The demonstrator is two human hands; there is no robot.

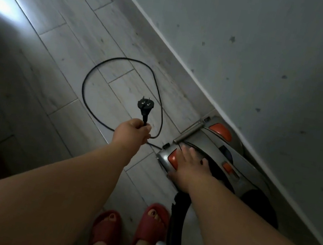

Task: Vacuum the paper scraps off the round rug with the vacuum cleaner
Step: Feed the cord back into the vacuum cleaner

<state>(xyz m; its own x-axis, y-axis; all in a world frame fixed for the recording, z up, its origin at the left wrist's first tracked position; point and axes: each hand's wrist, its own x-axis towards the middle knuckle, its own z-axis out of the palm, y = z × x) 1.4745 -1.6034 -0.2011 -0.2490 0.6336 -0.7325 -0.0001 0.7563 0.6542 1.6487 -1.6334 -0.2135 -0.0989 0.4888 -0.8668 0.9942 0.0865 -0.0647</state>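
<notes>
- The floor (pixel 69 29) is pale wood-look planks; its left side sinks into shadow, hard to make out.
- A thin black cord (pixel 124 58) lies in a loose loop on the planks.
- The left hand (pixel 131 133) pinches the cord just below the upturned black plug (pixel 144 105).
- Red slippers (pixel 106 230) are cut off at the bottom edge.
- The right hand (pixel 190 167) rests flat, fingers spread, on the vacuum cleaner (pixel 212 145). The grey, orange-buttoned body sits on the floor against the speckled wall (pixel 272 55).
- The right arm partly hides its black hose (pixel 178 220).
</notes>
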